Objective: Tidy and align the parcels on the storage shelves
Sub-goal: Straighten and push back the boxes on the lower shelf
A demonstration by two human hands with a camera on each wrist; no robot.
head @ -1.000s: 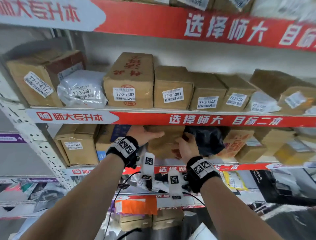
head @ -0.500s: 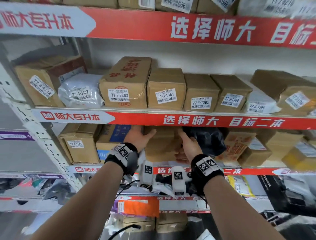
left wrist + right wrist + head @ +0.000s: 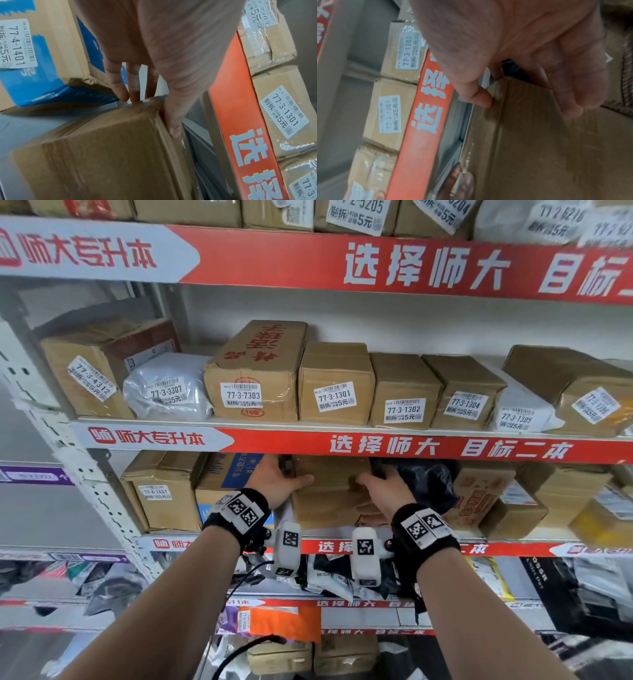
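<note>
My head view is evenly lit and fairly sharp around the 77-3-1301 box [image 3: 336,383], though the shelf below it sits in shadow and lines bow near the frame edges. My left wrist view is soft, with tape glare beside that box [image 3: 281,111]. My right wrist view is blurrier and dim.

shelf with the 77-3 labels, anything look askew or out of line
Yes. The box labelled 77-3-4312 at the left end sits turned at an angle, its label tilted. The box labelled 77-3-1306 at the right end is also skewed. The boxes from 77-3-7303 to 77-3-1302 face forward.
</note>
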